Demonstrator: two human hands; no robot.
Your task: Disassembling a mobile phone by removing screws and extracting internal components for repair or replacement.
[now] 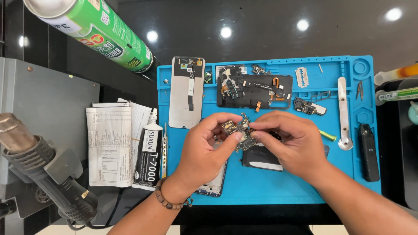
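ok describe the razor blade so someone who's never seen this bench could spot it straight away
Start at the blue work mat and go to its top edge, right of the black phone frame. There, in a shallow tray, lies the razor blade: a small, flat, silver-white rectangle with a slot along its middle, much shorter than the long metal pry tool to its right.

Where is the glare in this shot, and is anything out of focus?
Head view: round ceiling-light reflections dot the glossy black tabletop beyond the blue mat; the green spray can and heat gun at the frame edges look soft and stretched; the circuit board between both hands stays fairly sharp.
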